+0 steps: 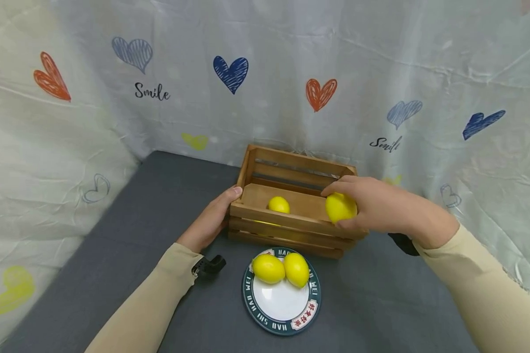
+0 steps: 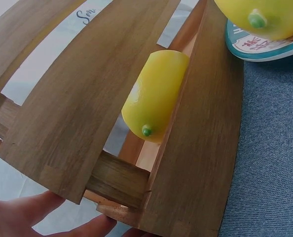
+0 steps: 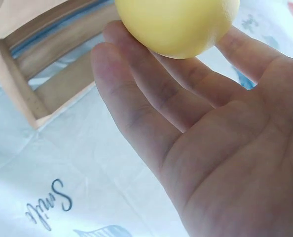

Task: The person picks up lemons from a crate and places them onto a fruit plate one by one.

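A slatted wooden crate [image 1: 287, 238] stands behind the plate, and my left hand [image 1: 208, 221] grips its left end with the thumb at the top rim. Over the crate's right end, my right hand [image 1: 373, 203] holds a yellow lemon [image 1: 340, 208] between thumb and fingers; the right wrist view shows that lemon [image 3: 178, 24] against the fingers. Inside the crate lies another lemon [image 1: 278, 204], partly hidden by the front slats; through a gap in the left wrist view a lemon [image 2: 156, 96] appears. Two lemons, a left one [image 1: 268, 268] and a right one [image 1: 297, 270], rest on the plate.
The round plate [image 1: 276, 306] has a white middle and a dark green lettered rim, close to the crate's front. Dark grey cloth [image 1: 159, 220] covers the table. Behind hangs a pale curtain [image 1: 274, 49] printed with hearts, near the crate's back.
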Available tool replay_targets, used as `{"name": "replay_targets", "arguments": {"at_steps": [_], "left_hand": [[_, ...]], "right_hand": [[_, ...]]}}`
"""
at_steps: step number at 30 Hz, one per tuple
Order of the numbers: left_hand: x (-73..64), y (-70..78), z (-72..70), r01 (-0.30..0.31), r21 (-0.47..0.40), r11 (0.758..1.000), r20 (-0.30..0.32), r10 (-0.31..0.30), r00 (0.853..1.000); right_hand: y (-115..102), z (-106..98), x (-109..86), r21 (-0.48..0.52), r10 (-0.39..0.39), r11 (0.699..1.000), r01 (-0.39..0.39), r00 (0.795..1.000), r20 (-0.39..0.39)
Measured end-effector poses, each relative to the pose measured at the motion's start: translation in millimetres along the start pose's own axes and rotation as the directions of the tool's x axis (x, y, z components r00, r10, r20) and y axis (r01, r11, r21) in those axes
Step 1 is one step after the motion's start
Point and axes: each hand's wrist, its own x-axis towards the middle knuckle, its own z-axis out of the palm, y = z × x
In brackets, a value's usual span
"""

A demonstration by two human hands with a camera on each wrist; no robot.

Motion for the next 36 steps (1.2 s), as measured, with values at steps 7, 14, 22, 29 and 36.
{"name": "replay_targets", "arguments": {"at_steps": [7,14,22,29,36], "left_hand": [[1.2,1.0,-2.0,0.002,0.001,1.000,0.000,-0.002,1.000],[2.6,0.9,-3.1,-0.005,0.000,1.000,0.000,0.005,1.000],[2.4,2.5,-1.2,0.005,0.002,1.000,-0.001,-0.005,1.000],[3.3,2.4,0.5,0.005,0.011,1.000,-0.005,-0.005,1.000],[3.3,2.1,-0.5,-0.007,0.015,1.000,-0.002,0.007,1.000]], "right_hand": [[-21,13,-13.0,-0.005,-0.074,0.997,0.074,0.997,0.000],[-41,34,-16.1,-0.028,-0.105,0.994,0.107,0.993,0.060],[-61,72,-12.7,-0.107,-0.207,0.971,0.212,0.976,0.063],[-79,110,-6.9,-0.182,-0.308,0.931,0.317,0.948,0.078],[-98,133,-3.3,-0.215,-0.349,0.902,0.375,0.925,0.151]]}}
